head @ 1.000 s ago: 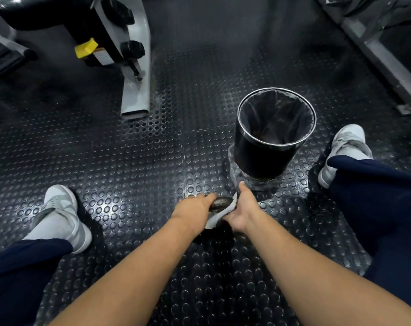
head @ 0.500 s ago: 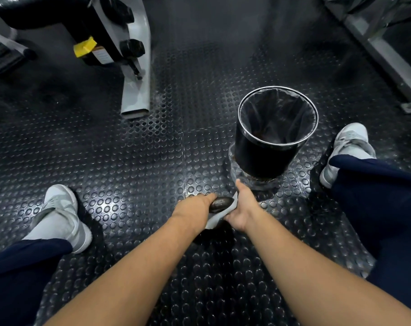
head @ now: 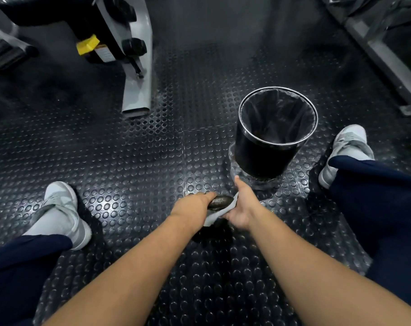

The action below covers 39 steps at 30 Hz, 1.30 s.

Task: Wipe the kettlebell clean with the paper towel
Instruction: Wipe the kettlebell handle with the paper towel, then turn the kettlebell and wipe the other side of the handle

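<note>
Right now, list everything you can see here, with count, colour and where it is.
kettlebell: one, dark, on the floor between the hands, mostly hidden
paper towel: one, white, against the kettlebell
bin: one, black with a dark liner, just beyond the hands
floor: black studded rubber
machine: grey and black with a yellow tab, top left
frame: grey, top right
shoes: two, light grey, left and right
trousers: navy
left hand: on the kettlebell
right hand: holding the towel

Wore dark navy trousers (head: 376, 208), loose at the hem over both legs. Wore pale grey-white trainers (head: 63, 215) with light laces and thick white soles. Had both forearms (head: 134, 267) bare, with no sleeves, watch or bands showing.
</note>
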{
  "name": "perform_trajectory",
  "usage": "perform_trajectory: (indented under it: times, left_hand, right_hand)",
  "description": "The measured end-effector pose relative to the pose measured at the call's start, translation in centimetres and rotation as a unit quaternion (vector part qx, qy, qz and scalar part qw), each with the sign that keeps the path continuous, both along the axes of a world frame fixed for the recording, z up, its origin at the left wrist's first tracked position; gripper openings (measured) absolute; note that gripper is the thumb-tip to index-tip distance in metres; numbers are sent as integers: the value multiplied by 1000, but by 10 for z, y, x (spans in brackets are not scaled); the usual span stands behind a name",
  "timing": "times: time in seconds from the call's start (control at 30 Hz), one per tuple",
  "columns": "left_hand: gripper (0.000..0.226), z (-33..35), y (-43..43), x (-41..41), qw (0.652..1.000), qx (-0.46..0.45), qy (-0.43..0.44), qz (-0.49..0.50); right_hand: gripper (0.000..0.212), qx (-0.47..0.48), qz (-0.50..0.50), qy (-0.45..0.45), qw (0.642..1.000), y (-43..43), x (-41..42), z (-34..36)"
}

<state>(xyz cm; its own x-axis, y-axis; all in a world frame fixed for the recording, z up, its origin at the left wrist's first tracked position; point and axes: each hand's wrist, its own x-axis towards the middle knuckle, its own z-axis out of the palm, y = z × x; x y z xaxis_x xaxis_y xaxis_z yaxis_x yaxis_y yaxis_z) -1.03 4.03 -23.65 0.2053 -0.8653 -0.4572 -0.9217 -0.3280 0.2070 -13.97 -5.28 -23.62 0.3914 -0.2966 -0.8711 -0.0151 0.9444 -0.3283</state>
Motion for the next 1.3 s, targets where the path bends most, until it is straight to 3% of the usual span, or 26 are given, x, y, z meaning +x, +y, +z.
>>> perform_trajectory:
  times: [0.1, 0.33, 0.57, 0.67, 0.77, 0.83, 0.9, 0.93, 1.0, 1.03, 1.07, 1.17, 1.23, 1.3]
  left_hand:
    - [52, 0, -1, 0, 1000, 5, -12, -2]
    - [63, -1, 4, 0, 1000, 5, -21, -10]
    - [76, 0, 7, 7, 999, 9, 11, -32]
    - [62, 16, 6, 10, 997, -5, 77, -7]
    - [33, 32, 16, 2, 985, -117, 109, 68]
    - [26, 36, 29, -13, 951, -170, 183, 184]
    - [43, 34, 42, -32, 878, -147, 329, 317]
    - [50, 32, 48, -42, 814, -117, 428, 374]
    - [56, 27, 58, -58, 653, -64, 628, 419]
    - [53, 23, 62, -62, 596, -47, 672, 438]
    - [50, 20, 64, -64, 570, -41, 679, 461]
    - [38, -1, 68, -63, 602, -76, 590, 533]
    - [36, -11, 68, -63, 621, -86, 523, 577]
    - [33, -20, 68, -62, 618, -89, 475, 620]
  right_hand:
    - [57, -10, 48, -8, 999, -19, -3, 13]
    - [66, -44, 82, 22, 995, -7, -1, -20]
    - [27, -113, 103, 111, 982, -8, -18, -35]
    - [21, -180, 157, 179, 954, -28, -36, -29]
    - [24, -188, 263, 149, 934, -48, -50, -11]
    - [22, -136, 322, 76, 934, -55, -54, 8]
    - [26, -96, 348, -5, 933, -56, -52, 24]
    - [32, -90, 353, -36, 931, -54, -50, 27]
    - [41, -86, 361, -63, 927, -46, -43, 22]
    - [42, -88, 374, -57, 922, -41, -40, 17]
    - [39, -107, 392, -31, 913, -36, -37, 10]
    - [18, -250, 430, 85, 863, -27, -30, -2]
    - [17, -329, 388, 149, 848, -32, -27, -8]
    - [18, -400, 360, 195, 820, -37, -28, -8]
